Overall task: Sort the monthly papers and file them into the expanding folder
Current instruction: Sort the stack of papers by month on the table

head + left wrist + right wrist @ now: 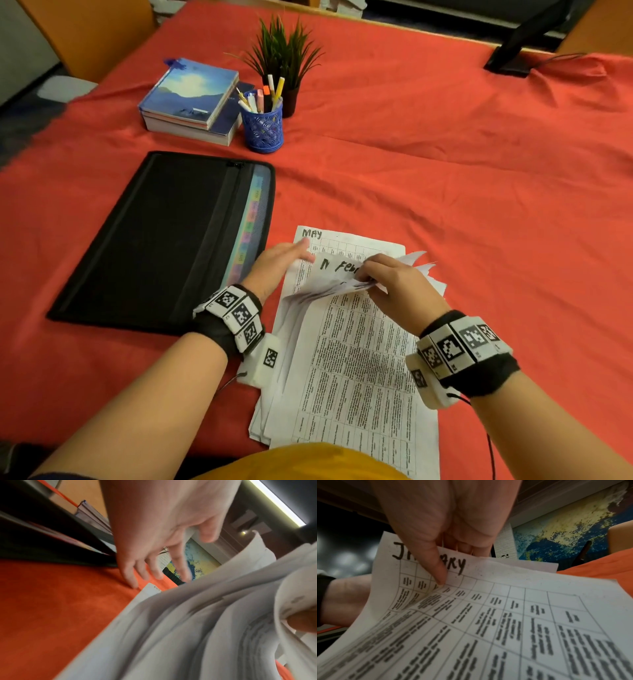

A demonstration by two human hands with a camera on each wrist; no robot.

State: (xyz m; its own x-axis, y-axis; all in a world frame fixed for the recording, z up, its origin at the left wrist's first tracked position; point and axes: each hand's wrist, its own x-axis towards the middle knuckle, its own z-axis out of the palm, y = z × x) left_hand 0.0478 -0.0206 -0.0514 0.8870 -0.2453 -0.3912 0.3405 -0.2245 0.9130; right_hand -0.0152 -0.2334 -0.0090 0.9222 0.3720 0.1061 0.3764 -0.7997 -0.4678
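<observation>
Currently: one stack of monthly papers [356, 363] on the red-clothed surface [445, 192], just right of the black expanding folder [161, 240], which lies flat with coloured tabs showing. My right hand [394, 287] pinches a lifted sheaf, thumb on the January sheet [488, 615]; a May sheet [342, 241] lies flat beyond. My left hand [277, 263], fingers straight, presses the stack's left edge. Advice for the step, as I judge it: fan slowly, read each heading before separating, keep the left hand steadying so sheets don't slide.
</observation>
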